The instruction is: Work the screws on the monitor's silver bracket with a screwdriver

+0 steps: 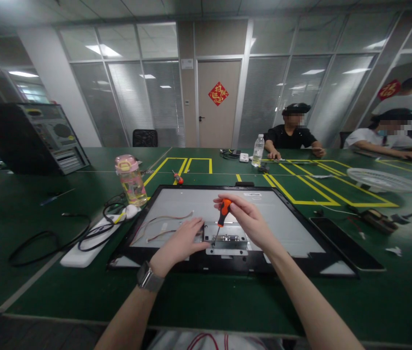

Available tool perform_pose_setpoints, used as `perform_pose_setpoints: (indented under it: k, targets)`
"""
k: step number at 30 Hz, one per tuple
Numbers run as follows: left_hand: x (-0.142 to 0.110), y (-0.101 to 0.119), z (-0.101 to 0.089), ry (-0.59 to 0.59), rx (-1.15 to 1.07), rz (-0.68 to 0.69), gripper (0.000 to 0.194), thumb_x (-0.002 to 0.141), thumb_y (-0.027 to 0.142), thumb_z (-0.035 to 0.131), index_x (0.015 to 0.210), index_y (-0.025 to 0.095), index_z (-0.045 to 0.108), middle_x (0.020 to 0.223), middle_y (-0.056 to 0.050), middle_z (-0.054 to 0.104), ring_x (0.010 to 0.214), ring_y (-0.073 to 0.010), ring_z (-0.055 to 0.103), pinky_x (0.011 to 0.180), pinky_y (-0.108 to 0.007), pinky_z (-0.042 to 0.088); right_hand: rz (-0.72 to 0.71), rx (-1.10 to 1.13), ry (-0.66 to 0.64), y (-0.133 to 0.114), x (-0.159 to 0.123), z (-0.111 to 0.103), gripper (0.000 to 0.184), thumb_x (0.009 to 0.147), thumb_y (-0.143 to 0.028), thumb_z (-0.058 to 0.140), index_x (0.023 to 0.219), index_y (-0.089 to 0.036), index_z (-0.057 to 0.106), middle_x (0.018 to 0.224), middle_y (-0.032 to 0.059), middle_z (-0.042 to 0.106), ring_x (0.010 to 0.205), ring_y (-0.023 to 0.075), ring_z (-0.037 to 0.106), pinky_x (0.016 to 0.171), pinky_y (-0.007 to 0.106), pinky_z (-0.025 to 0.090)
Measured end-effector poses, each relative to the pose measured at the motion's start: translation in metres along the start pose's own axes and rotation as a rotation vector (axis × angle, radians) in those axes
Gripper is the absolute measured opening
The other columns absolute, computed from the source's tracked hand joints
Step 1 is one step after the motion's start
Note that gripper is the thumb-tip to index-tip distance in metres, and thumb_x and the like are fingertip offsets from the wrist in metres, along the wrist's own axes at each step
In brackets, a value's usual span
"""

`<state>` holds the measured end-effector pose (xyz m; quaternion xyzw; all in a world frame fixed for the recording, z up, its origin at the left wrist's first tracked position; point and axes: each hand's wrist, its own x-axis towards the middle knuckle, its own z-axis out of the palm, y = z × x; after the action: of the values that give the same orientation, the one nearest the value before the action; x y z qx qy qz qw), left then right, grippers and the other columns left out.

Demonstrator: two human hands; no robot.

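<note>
A flat display panel with a black frame and a grey back lies in front of me. Near its lower middle sits a metal bracket. My right hand grips an orange and black screwdriver, held nearly upright, its tip down at the bracket's left part. Whether the tip sits in a screw is too small to tell. My left hand, with a watch on the wrist, rests flat at the bracket's left edge, fingers stretched out. Thin wires lie on the panel beyond that hand.
Left of the panel are a white power strip with black cables and a pink-lidded bottle. A computer case stands at far left. A dark phone-like slab lies right. Two people sit across the table; a water bottle stands near one.
</note>
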<state>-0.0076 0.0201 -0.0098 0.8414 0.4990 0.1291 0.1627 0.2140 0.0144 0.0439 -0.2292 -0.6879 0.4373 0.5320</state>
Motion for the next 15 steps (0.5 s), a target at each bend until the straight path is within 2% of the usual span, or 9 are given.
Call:
perform_pose_setpoints:
  k: [3,7,12,15]
  targets:
    - [0.000,0.000,0.000,0.000,-0.001,-0.002,0.066,0.087,0.048,0.058,0.141,0.015,0.041,0.152,-0.015,0.035,0.140,-0.0284,0.032,0.115,-0.041,0.023,-0.025,-0.070,0.058,0.002,0.001,0.002,0.025,0.091,-0.034,0.057,0.113,-0.029,0.066,0.110,0.0057,0.069,0.102,0.0212,0.065,0.092,0.041,0.052]
    - [0.000,-0.001,0.001,-0.007,0.001,-0.003,0.067,0.087,0.047,0.058,0.142,0.014,0.041,0.153,-0.015,0.034,0.141,-0.0282,0.031,0.115,-0.041,0.023,-0.169,-0.343,0.236,0.005,0.000,0.005,0.017,0.084,-0.029,0.065,0.100,-0.027,0.071,0.097,0.0049,0.066,0.093,0.0208,0.063,0.087,0.040,0.051]
    - [0.001,-0.003,0.001,-0.004,0.004,0.019,0.065,0.087,0.047,0.058,0.141,0.016,0.041,0.153,-0.015,0.034,0.141,-0.0276,0.031,0.115,-0.042,0.022,-0.204,-0.399,0.168,0.003,-0.002,0.010,0.030,0.094,-0.024,0.047,0.120,-0.027,0.062,0.104,0.0069,0.067,0.094,0.0200,0.063,0.085,0.039,0.051]
    - [0.000,-0.001,0.000,-0.014,0.006,0.005,0.065,0.087,0.047,0.058,0.142,0.016,0.040,0.153,-0.015,0.034,0.142,-0.0281,0.030,0.116,-0.042,0.022,-0.249,-0.488,0.247,0.001,-0.002,0.013,0.027,0.090,-0.025,0.055,0.115,-0.026,0.064,0.093,0.0053,0.066,0.085,0.0197,0.062,0.080,0.037,0.051]
